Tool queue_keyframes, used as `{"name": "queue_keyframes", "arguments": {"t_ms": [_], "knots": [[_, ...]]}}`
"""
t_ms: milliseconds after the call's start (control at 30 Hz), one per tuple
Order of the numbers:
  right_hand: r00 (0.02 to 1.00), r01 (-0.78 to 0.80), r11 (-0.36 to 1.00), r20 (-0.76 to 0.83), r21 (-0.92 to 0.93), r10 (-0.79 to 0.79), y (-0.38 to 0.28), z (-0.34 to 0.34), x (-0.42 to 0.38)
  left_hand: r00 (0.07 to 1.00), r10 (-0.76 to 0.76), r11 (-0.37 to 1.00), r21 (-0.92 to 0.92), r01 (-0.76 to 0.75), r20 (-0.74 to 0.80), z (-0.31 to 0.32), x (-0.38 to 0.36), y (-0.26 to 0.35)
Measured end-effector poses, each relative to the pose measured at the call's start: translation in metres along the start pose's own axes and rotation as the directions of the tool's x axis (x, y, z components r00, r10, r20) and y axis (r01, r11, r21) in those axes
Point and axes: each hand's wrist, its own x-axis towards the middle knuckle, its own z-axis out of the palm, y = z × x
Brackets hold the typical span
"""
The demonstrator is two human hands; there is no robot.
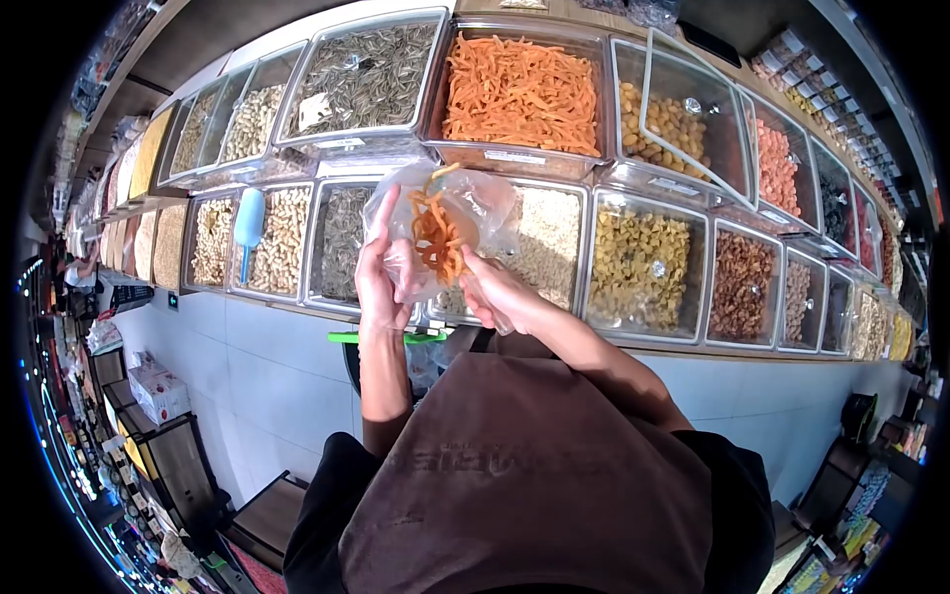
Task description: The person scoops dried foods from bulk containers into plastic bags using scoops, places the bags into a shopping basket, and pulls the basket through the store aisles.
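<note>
A clear bag (493, 203) between left hand (381, 272) and right hand (503, 294)

Orange strips (433, 233) clump inside, long axis pointing forward, towards a bin (569, 165) of similar strips (522, 94) beyond the hands. The left hand grasps the bag, 1 finger raised; the right hand, nearer the strips, pinches the bag's near side.

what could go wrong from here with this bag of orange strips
1. The clear bag looks thin and loose between the left hand and right hand, so a slip might spill its orange strips over the pale flakes nearby.
2. The clear lid lying askew over the yellow-brown pieces might slide if bumped.
</note>
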Motion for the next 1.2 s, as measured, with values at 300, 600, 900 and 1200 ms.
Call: {"name": "queue_keyframes", "arguments": {"t_ms": [300,600,900,1200], "knots": [[0.997,0.027,1.0,-0.068,0.005,-0.027,0.01,0.001,0.049,0.999,-0.042,0.997,-0.061,0.044,0.035,-0.008,-0.009,-0.007],[0.983,0.155,0.984,-0.116,0.086,-0.145,-0.033,0.018,0.023,0.998,-0.055,0.994,-0.101,0.052,-0.023,-0.016,0.004,0.013],[0.966,0.186,0.791,-0.04,-0.583,-0.256,-0.022,-0.001,0.008,0.986,0.11,0.994,-0.012,-0.112,-0.126,-0.034,0.02,0.005],[0.961,0.274,0.956,0.055,-0.108,-0.27,-0.023,-0.067,-0.038,0.957,0.186,0.983,0.048,-0.18,-0.222,-0.048,0.013,0.006]]}}
